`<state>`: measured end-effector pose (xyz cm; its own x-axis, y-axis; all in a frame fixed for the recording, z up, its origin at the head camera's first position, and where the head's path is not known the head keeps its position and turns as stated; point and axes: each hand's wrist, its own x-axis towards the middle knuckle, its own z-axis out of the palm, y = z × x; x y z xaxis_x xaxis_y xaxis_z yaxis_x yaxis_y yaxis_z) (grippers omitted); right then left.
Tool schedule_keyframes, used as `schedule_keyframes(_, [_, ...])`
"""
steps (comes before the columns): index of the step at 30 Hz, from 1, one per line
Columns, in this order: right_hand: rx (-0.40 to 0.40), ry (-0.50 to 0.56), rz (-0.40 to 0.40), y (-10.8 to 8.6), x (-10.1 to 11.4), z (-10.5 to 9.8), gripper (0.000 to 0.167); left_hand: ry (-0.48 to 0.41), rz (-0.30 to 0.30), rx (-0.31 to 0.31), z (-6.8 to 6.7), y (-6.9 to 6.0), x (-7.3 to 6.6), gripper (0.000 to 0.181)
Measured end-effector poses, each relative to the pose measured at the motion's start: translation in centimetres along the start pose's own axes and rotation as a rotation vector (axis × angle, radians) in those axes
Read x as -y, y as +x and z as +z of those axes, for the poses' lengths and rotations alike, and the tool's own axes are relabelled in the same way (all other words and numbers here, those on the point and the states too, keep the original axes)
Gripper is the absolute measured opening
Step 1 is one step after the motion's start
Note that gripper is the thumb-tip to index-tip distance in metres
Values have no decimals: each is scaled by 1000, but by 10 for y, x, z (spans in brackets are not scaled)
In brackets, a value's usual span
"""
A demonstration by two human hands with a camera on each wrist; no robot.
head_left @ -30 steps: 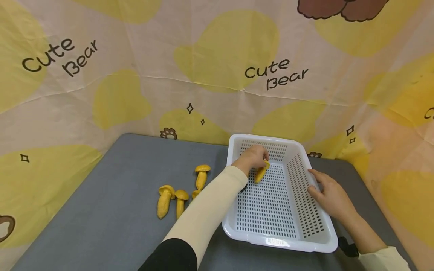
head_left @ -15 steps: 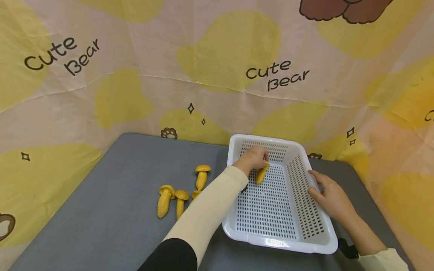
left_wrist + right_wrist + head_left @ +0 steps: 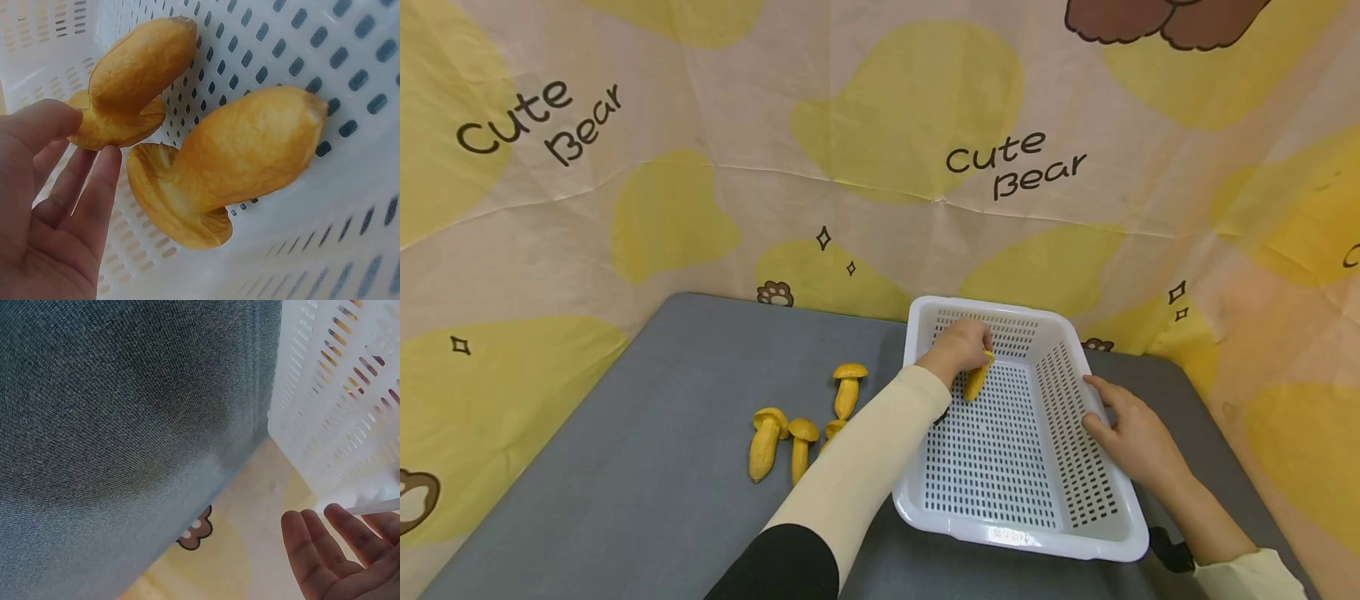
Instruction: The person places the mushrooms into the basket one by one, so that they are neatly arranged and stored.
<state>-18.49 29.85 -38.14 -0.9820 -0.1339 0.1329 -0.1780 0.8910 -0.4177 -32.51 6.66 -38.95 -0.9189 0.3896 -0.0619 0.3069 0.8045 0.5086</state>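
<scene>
In the head view my left hand (image 3: 958, 347) is inside the white plastic basket (image 3: 917, 502), near its far left corner. It pinches a yellow mushroom (image 3: 144, 65) by the cap, thumb on one side and fingers on the other; the stem points away from the palm in the left wrist view. A second yellow mushroom (image 3: 244, 153) lies beside it in the basket, hidden behind the left hand and arm in the head view. My right hand (image 3: 1138, 433) rests on the basket's right rim, its fingers (image 3: 356, 534) fairly straight along the outer edge.
Several yellow mushrooms, among them a thick-stemmed one (image 3: 763, 446) and an upper one (image 3: 848, 390), lie on the grey table (image 3: 647, 467) left of the basket. The left forearm partly covers them. A patterned cloth (image 3: 880, 125) hangs behind the table.
The held mushroom has shifted very slightly toward the far end of the basket with the left hand. The right hand stays at the rim.
</scene>
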Motion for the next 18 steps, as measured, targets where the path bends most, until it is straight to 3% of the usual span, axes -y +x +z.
schedule_keyframes(14, [9, -3, 5, 0, -1, 0, 55, -14, 16, 15, -4, -5, -3, 8])
schedule_keyframes(18, [9, -3, 6, 0, -2, 1, 55, -2, 45, 1, -3, -7, -3, 12])
